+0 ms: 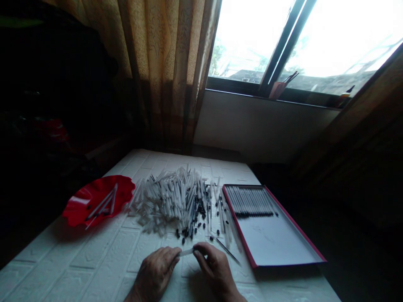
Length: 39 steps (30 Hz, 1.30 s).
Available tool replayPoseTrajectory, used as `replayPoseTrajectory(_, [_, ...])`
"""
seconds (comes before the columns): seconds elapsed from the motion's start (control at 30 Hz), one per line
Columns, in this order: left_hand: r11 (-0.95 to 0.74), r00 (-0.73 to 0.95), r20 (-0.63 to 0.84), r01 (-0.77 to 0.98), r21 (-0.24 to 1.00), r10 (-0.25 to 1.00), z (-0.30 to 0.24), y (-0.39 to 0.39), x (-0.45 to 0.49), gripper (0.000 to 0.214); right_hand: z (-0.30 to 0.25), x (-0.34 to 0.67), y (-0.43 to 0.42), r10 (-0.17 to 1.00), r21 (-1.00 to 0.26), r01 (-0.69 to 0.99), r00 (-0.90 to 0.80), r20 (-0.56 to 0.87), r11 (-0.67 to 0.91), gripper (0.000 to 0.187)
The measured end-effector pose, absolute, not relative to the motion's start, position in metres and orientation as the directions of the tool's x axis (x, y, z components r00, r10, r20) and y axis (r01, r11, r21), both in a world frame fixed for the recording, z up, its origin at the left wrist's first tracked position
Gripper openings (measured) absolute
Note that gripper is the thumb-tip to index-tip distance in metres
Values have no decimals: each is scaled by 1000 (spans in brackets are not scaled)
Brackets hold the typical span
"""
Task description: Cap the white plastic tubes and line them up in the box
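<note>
Between my two hands, near the front of the table, is a short visible length of a translucent pen barrel (186,252). My left hand (157,268) is closed round its left end. The thumb and fingers of my right hand (214,265) pinch its right end; whether a small part is in that pinch is hidden. Just beyond my hands lies a big heap of clear pen barrels (176,195), with black plugs (183,240) scattered at its near edge. A thin dark refill (229,252) lies to the right of my right hand.
On the right, a shallow red-edged box lid (283,245) holds a row of pens (250,201) with black ends. A wavy red plate (75,205) with a few pens stands at the left. Beyond the white brick-patterned table (103,268) are a curtain (166,63) and a window.
</note>
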<state>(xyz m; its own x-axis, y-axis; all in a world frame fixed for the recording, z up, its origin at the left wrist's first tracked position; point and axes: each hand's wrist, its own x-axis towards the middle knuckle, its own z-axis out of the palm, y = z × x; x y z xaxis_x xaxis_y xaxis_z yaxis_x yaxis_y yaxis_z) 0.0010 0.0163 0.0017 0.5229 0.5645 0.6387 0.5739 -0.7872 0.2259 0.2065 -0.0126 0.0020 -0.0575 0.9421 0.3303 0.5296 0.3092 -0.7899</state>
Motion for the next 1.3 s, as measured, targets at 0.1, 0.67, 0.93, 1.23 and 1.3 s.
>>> replayPoseTrajectory(0.1, [-791,523,647,574,213,554,4,16,2,34,0,208,-11,928,-697,627,-127,351,350,26])
replayPoseTrajectory(0.67, [-795,534,634,562,228,559,4,14,3,33,-10,212,-14,943,-822,472,-69,325,318,15])
replayPoseTrajectory(0.93, [-791,550,615,572,215,565,2,15,5,34,-17,208,-11,952,-748,602,-79,295,281,21])
replayPoseTrajectory(1.23, [-794,536,632,565,223,559,4,16,5,33,-19,208,-11,957,-740,618,-73,281,265,23])
replayPoseTrajectory(1.3, [-792,527,639,568,226,560,3,16,5,33,-15,210,-12,953,-789,541,-94,288,291,20])
